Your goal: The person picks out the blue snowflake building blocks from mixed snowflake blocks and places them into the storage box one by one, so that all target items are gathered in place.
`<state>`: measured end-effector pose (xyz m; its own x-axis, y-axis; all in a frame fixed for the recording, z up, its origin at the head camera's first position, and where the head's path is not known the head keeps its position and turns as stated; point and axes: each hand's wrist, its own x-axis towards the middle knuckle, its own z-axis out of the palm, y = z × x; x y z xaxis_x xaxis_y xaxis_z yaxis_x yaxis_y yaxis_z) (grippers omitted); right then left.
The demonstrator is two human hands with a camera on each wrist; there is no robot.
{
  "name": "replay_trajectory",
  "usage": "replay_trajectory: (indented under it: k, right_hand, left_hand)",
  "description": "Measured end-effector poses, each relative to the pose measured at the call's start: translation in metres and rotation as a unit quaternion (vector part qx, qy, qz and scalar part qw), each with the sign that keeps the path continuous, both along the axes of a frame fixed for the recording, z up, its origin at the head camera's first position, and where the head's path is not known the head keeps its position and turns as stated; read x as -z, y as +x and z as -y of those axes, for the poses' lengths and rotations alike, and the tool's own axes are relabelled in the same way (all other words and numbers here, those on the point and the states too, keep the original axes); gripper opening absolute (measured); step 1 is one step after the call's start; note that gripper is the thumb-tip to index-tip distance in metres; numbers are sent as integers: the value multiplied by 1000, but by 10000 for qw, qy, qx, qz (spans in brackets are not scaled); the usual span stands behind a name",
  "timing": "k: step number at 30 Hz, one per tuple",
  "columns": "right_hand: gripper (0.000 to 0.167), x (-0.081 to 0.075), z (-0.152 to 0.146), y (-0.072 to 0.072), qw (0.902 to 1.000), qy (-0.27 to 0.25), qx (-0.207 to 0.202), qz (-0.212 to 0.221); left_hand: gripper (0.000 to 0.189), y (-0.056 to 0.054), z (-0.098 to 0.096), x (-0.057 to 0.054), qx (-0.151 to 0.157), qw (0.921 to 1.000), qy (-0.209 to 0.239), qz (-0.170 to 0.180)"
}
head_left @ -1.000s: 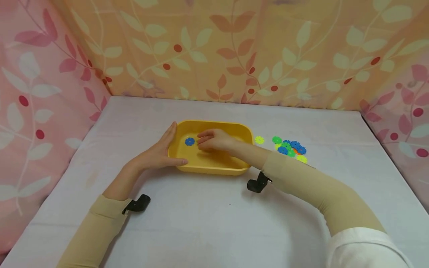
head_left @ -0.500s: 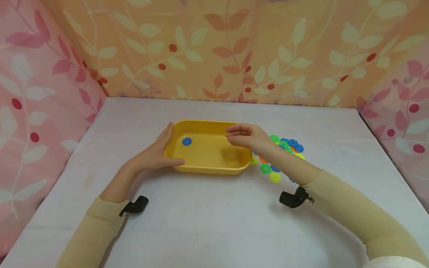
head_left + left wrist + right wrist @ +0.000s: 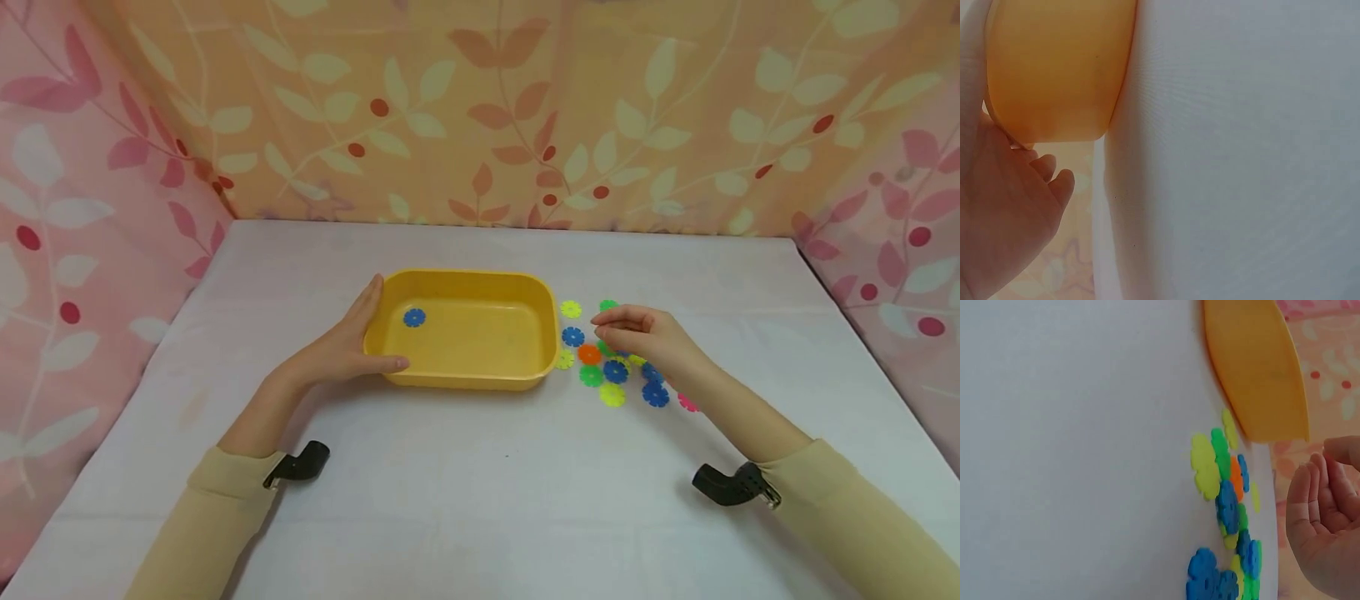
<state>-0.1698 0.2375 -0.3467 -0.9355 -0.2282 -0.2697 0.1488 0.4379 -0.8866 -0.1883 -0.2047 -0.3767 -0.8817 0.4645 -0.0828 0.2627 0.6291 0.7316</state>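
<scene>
A yellow plastic tray (image 3: 465, 381) sits on the white table, with one blue notched flower-shaped disc (image 3: 414, 317) lying inside near its left end. My left hand (image 3: 341, 342) holds the tray's left end, thumb over the near rim and fingers along the far corner. To the right of the tray, my right hand (image 3: 645, 329) hovers over a spread of similar discs in blue, green, yellow, orange and pink. Its fingers are loosely bent, and in the right wrist view nothing shows between the thumb and fingertips (image 3: 1317, 461). Part of the spread is hidden beneath this hand.
A yellow disc (image 3: 571, 309) and an orange disc (image 3: 589, 354) lie close to the tray's right wall. Toward the right is a pink disc (image 3: 687, 402), partly behind the wrist. Patterned cloth (image 3: 450, 108) stands behind the table and along both sides.
My right hand has moved from inside the tray, out over its right rim, to above the discs. More discs are now uncovered. The left hand keeps its place on the tray.
</scene>
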Motion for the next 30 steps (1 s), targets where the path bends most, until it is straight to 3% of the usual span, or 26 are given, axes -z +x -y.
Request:
replay_trajectory:
  k: [5, 11, 30]
  right_hand:
    - [36, 9, -17, 7, 9919, 1028, -438, -608]
    - [30, 17, -34, 8, 9735, 1908, -407, -1196]
    - [35, 30, -49, -7, 9550, 2484, -11, -1618]
  left_hand:
    - [126, 1, 0, 0, -21, 10000, -37, -2]
    - [125, 1, 1, -1, -25, 10000, -35, -25]
    - [124, 0, 0, 1, -2, 10000, -14, -19]
